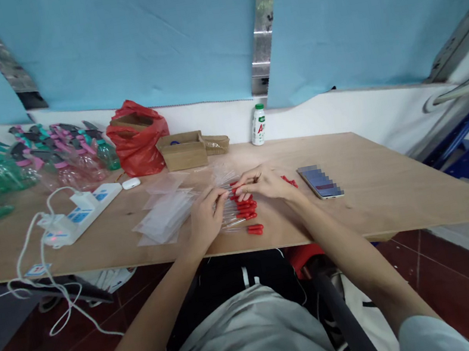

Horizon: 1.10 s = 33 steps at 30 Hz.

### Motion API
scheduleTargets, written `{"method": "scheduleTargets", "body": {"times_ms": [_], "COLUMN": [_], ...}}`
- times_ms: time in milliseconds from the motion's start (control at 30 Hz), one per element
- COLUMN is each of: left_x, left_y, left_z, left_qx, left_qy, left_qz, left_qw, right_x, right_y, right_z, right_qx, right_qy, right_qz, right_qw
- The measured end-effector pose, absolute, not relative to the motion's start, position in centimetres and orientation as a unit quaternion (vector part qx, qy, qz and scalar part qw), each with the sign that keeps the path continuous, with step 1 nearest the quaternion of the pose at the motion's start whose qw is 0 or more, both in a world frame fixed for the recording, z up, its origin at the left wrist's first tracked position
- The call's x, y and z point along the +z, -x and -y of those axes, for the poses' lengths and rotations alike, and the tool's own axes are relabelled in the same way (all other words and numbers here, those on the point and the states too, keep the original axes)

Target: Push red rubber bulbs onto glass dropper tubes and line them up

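My left hand is closed in a pinch at the near edge of the pile, its fingertips almost meeting those of my right hand. My right hand is also closed, fingers bent over a slim red-handled piece with a thin shaft. Both hands appear to grip this piece; fingers partly hide it. Below them lie several more red-handled pieces, their thin shiny shafts pointing left. One red handle sits nearest the table edge. Left of my left hand spreads a stack of clear plastic bags.
A phone lies to the right, near loose red pieces. Behind stand a white bottle, a cardboard box and a red bag. At left are a power strip, trailing cables and several spray bottles.
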State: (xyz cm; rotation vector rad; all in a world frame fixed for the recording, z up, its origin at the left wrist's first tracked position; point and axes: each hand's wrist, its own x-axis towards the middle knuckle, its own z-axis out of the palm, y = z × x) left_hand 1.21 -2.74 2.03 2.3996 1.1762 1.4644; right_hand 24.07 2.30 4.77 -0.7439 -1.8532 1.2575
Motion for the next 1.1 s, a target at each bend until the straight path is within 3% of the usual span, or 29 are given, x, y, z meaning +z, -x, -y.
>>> {"method": "scheduleTargets", "body": {"times_ms": [700,1100], "left_x": [2.2,1.4], "left_y": [-1.3,-1.7], "left_z": [3.0,2.4], "left_qx": [0.473,0.521], "left_qy": [-0.791,-0.755], "left_qz": [-0.383,-0.397], "left_qw": [0.06,0.025], "right_x": [4.8,5.3], "right_y": [-23.0,-23.3], "right_z": [-1.9,-2.1], "right_qx": [0.536,0.468], "right_qy": [0.285,0.281], "right_qz": [0.707,0.741], "right_qw": [0.362,0.39]}}
